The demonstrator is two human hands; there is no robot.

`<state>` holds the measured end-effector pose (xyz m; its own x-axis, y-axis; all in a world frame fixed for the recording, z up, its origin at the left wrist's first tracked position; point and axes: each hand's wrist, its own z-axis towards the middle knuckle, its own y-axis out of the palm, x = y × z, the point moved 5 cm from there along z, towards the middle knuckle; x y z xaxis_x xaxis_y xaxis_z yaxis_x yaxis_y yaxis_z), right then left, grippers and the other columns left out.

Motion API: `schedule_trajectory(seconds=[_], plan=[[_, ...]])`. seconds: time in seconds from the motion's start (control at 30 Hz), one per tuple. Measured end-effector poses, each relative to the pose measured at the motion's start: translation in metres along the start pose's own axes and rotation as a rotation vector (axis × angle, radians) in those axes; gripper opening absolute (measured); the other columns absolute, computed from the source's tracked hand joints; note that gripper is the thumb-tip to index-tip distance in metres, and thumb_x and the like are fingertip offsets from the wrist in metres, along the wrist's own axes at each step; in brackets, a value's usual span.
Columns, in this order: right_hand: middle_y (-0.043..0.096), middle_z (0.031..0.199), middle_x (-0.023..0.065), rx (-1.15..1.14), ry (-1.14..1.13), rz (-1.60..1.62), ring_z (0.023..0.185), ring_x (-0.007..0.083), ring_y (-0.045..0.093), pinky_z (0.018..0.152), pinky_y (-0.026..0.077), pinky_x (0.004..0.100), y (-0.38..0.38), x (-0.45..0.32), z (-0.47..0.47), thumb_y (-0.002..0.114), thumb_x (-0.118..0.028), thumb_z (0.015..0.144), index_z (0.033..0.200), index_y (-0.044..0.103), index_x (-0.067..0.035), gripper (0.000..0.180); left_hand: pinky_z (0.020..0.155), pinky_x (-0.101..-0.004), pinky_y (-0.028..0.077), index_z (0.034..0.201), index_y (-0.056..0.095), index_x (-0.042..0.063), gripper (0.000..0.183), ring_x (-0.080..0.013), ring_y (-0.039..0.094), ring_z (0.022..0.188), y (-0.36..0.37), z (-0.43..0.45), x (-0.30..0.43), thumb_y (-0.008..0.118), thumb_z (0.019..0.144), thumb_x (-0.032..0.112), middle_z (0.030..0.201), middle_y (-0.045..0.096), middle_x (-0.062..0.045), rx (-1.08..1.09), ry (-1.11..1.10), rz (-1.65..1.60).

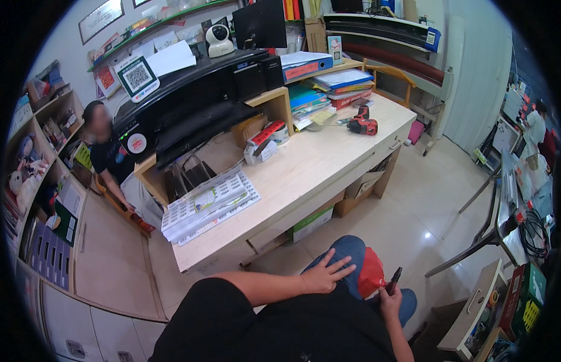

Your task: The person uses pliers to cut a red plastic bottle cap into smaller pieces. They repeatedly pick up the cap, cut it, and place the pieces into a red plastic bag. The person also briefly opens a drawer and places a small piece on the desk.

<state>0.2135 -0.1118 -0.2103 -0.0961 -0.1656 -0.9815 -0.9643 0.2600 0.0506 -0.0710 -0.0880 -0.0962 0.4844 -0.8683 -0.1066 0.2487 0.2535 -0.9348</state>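
My left hand (326, 275) lies on my jeans-covered thigh with its fingers spread and nothing in it. My right hand (391, 299), over my other thigh, is closed around a dark, pointed hand-held tool (394, 279) whose tip points up; its exact kind is unclear. Beside those fingers a red plastic bag (371, 273) hangs between my legs, and its gathered edge touches the right hand. In front of me stands a pale wooden desk (303, 174). A red and black cordless drill (363, 123) rests near its far right corner.
Stacked printed sheets (208, 206) lie at the desk's left, below a large black printer (194, 104). Folders (309, 102) are piled farther back. A person (106, 149) sits at the left. An open drawer (475, 303) and a metal-legged table (502, 217) stand at the right.
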Motion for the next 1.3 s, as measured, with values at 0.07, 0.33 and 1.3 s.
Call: schedule_trajectory(seconds=[0.07,0.33,1.3], plan=[[0.063,0.077,0.003,0.011,0.029,0.075,0.06,0.0142,0.06,0.057,0.051,0.0292,-0.002,-0.004,-0.003,0.068,-0.004,0.092,0.103,0.059,-0.004,0.014,0.12,-0.0714,0.013,0.121,0.071,0.007,0.04,-0.0348,0.025,0.154,-0.008,-0.016,-0.002,0.065,0.084,0.021,0.161,0.039,-0.009,0.073,0.0,-0.016],[0.063,0.076,0.0063,0.003,0.059,0.052,0.06,0.0162,0.064,0.054,0.054,0.0304,-0.003,-0.003,0.0,0.066,-0.006,0.094,0.105,0.057,-0.004,0.014,0.113,-0.0487,0.042,0.114,0.068,0.01,0.026,-0.0298,0.052,0.131,-0.058,-0.109,-0.017,0.06,0.089,0.013,0.138,0.056,-0.009,-0.285,-0.28,-0.452],[0.058,0.074,0.0073,-0.059,0.209,0.214,0.056,0.0186,0.06,0.052,0.052,0.0324,-0.021,0.031,0.022,0.066,-0.005,0.091,0.102,0.056,-0.004,0.015,0.057,-0.0254,0.056,0.11,0.057,-0.002,0.025,-0.0184,0.065,0.071,-0.493,-0.314,-0.161,0.044,0.104,0.019,0.087,0.065,-0.011,2.263,-0.655,-0.672]])
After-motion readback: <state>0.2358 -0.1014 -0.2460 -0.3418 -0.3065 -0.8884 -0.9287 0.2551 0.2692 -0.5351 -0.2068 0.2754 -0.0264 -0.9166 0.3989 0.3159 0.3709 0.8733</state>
